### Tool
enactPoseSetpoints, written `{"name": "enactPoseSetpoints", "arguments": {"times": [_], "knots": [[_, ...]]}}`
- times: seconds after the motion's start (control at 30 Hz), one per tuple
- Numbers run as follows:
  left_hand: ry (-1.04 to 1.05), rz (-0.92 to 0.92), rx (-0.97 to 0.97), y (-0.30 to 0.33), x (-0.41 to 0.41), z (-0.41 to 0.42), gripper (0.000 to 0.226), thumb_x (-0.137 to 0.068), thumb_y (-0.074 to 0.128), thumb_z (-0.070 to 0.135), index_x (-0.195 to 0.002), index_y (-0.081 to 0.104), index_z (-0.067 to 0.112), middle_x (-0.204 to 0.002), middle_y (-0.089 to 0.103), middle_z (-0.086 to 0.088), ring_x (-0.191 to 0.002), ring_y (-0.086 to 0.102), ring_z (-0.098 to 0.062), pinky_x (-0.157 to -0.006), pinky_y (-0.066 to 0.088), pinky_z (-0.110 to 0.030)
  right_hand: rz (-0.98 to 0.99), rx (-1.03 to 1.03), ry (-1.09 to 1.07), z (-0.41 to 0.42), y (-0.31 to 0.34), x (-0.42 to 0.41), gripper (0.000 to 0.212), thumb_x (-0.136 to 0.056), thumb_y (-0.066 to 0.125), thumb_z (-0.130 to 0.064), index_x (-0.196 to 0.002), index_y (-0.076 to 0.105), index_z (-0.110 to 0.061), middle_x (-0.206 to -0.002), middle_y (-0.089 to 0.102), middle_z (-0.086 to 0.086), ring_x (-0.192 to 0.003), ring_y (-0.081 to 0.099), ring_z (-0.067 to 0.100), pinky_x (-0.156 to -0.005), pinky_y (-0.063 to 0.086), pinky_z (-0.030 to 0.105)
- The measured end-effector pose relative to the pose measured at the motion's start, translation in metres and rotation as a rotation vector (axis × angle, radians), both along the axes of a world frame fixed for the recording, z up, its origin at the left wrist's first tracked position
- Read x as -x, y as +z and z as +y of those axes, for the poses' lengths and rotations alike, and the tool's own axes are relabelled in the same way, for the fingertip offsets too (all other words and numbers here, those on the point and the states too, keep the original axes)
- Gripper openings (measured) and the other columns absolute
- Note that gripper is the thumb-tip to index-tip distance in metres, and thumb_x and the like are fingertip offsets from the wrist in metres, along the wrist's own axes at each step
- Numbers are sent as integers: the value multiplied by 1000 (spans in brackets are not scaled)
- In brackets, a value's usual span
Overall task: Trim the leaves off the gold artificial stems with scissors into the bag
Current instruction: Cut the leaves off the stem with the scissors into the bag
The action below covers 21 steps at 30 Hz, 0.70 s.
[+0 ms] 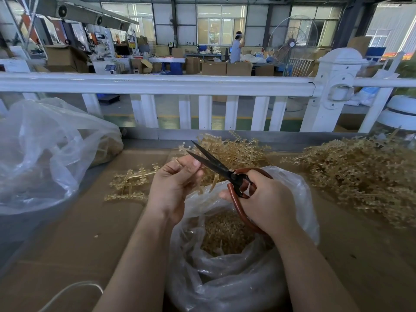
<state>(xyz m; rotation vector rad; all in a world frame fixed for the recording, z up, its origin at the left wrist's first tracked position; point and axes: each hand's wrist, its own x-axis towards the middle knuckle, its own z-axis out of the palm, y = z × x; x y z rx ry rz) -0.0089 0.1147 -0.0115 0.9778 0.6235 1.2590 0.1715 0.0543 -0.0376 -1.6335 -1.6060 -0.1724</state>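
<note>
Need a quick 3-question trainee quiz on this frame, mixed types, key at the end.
1. True or false: the blades of the black scissors with reddish-brown handles are parted.
2. Which hand grips the scissors? A) left hand B) right hand
3. Fill in: the clear plastic bag below the hands holds gold ____.

Key
1. True: the blades form an open V.
2. B. The left hand pinches a gold artificial stem.
3. Trimmings. The large gold stem pile lies on the brown cardboard surface, at right.
</note>
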Motion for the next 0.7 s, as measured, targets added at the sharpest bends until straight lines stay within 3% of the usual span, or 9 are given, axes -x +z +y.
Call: {"name": "enactPoseSetpoints", "arguments": {"times": [0.17, 0.33, 0.47, 0.6, 0.7], "knots": [[8, 29, -57, -2, -1, -1, 11, -70, 71, 12, -64, 62, 15, -63, 60, -2, -59, 55, -11, -59, 50, -18, -27, 37, -19, 0, 2, 0, 78, -65, 27, -101, -90, 61, -35, -79, 60, -24, -73, 55, -2, -59, 35, 6], [-33, 54, -96, -4, -2, 0, 10, -76, 69, 9, -75, 58, 9, -64, 58, -2, -58, 53, -11, -59, 47, -19, -13, 51, 13, -1, 1, -2, 76, -65, 31, -100, -92, 61, -36, -82, 62, -23, -72, 53, -8, -59, 33, 5], [-56, 51, -70, -4, -2, -1, 8, -75, 68, 8, -78, 60, 6, -64, 60, -2, -59, 55, -12, -59, 49, -20, -24, 33, 15, 0, 1, -3, 75, -69, 33, -97, -90, 63, -33, -79, 63, -19, -73, 58, 0, -59, 37, 6], [-74, 49, -70, -2, -4, -3, 6, -73, 69, 9, -70, 64, 11, -63, 62, -2, -59, 56, -11, -56, 48, -19, -36, 17, -9, 0, 2, -1, 83, -67, 24, -101, -84, 63, -30, -74, 62, -18, -69, 58, 2, -57, 43, 11], [-72, 52, -71, 0, -5, -4, 8, -72, 70, 10, -66, 66, 13, -62, 62, -2, -58, 56, -10, -57, 47, -17, -60, -4, -48, 1, 2, -1, 77, -68, 25, -100, -74, 57, -30, -66, 56, -19, -61, 53, 0, -52, 39, 12]]}}
